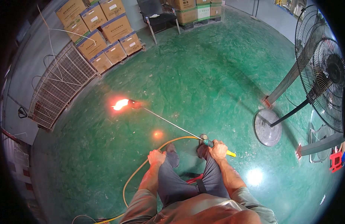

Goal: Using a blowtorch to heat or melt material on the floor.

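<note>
Head view: grn floor (202, 86) runs wide btwn the wire rack (60, 87) + stacked cartons (116, 28) upper L and the fan base (268, 127) on R. Torch (171, 123) sticks out fwd-L over it, lit flame (120, 104) well apart from rack edge; ht above floor can't tell. R hand (218, 150) closed round torch handle, by R knee; L hand (157, 157) rests on L knee, nothing seen in it. Hose (180, 137) curves past L leg.

Materials: torch rod thin, straight, shiny metal; hose yellow, smooth, bendy. Floor glossy, scuffed. Cartons brown cardbd, boxy; rack = metal grid; fan base round, flat, gray.
</note>
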Action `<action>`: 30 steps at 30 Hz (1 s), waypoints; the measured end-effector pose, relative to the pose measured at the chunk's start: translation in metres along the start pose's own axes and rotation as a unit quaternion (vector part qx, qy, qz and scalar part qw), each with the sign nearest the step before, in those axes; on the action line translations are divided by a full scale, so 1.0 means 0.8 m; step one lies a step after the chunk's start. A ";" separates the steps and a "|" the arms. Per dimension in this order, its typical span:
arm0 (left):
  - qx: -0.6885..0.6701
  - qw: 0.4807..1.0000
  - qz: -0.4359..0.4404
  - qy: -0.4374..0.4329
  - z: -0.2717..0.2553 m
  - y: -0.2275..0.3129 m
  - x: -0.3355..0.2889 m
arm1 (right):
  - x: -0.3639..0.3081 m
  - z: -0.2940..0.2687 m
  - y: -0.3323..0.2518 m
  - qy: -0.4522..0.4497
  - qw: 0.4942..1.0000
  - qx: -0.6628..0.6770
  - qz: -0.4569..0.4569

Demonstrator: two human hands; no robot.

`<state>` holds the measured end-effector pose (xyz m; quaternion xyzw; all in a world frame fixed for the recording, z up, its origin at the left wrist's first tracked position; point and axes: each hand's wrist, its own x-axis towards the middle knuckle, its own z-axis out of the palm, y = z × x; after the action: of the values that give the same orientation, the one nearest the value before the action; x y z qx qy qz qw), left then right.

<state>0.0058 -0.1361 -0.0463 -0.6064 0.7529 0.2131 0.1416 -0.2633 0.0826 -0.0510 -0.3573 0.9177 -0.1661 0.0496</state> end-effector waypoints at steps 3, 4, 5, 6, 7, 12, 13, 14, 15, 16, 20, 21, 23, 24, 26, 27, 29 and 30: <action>-0.005 1.000 -0.003 -0.002 0.001 -0.002 0.001 | 0.000 0.000 -0.001 0.000 1.000 -0.005 -0.001; -0.003 1.000 -0.001 0.000 0.001 -0.002 0.002 | 0.001 0.000 -0.001 0.001 1.000 -0.005 -0.002; -0.002 1.000 0.002 0.002 0.002 -0.003 0.002 | 0.001 0.000 -0.001 0.001 1.000 -0.005 -0.003; 0.000 1.000 0.004 0.004 0.003 -0.004 0.002 | 0.001 -0.001 -0.001 0.003 1.000 -0.002 -0.004; 0.000 1.000 0.006 0.005 0.003 -0.003 0.002 | 0.000 -0.002 -0.001 0.004 1.000 0.000 -0.004; 0.005 1.000 0.009 0.005 0.001 -0.003 0.002 | 0.000 -0.001 -0.002 0.009 1.000 0.003 -0.006; 0.003 1.000 0.007 0.004 0.000 -0.002 0.002 | 0.000 0.000 -0.002 0.010 1.000 0.004 -0.006; 0.002 1.000 0.006 0.003 0.000 -0.001 0.001 | 0.000 0.000 -0.001 0.012 1.000 0.005 -0.005; 0.000 1.000 0.004 0.002 -0.001 -0.001 0.001 | 0.000 0.000 -0.001 0.012 1.000 0.005 -0.005; 0.000 1.000 0.005 0.005 0.001 -0.002 0.001 | 0.000 0.000 -0.002 0.012 1.000 0.006 -0.005; -0.004 1.000 0.005 0.007 0.002 -0.003 0.001 | 0.001 0.000 -0.001 0.011 1.000 0.008 -0.005; -0.006 1.000 0.005 0.004 0.000 -0.002 0.001 | 0.000 0.000 -0.001 0.011 1.000 0.007 -0.005; -0.006 1.000 0.000 0.004 -0.002 0.001 0.000 | 0.000 0.001 -0.001 0.013 1.000 0.006 -0.005; -0.006 1.000 -0.002 0.003 -0.003 0.002 -0.001 | 0.000 0.001 0.000 0.013 1.000 0.006 -0.004; -0.010 1.000 -0.003 0.008 -0.001 -0.001 0.000 | 0.001 0.000 -0.002 0.011 1.000 0.006 -0.004; -0.012 1.000 -0.004 0.010 0.000 -0.003 0.000 | 0.001 0.000 -0.003 0.008 1.000 0.003 -0.004; -0.015 1.000 -0.002 0.007 0.000 -0.002 0.000 | 0.001 0.000 -0.003 0.002 1.000 -0.005 0.001; -0.016 1.000 -0.001 0.006 0.000 -0.001 0.000 | 0.001 0.000 -0.003 0.006 1.000 -0.001 0.001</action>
<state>0.0070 -0.1362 -0.0460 -0.6109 0.7493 0.2214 0.1275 -0.2625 0.0807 -0.0504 -0.3555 0.9186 -0.1668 0.0442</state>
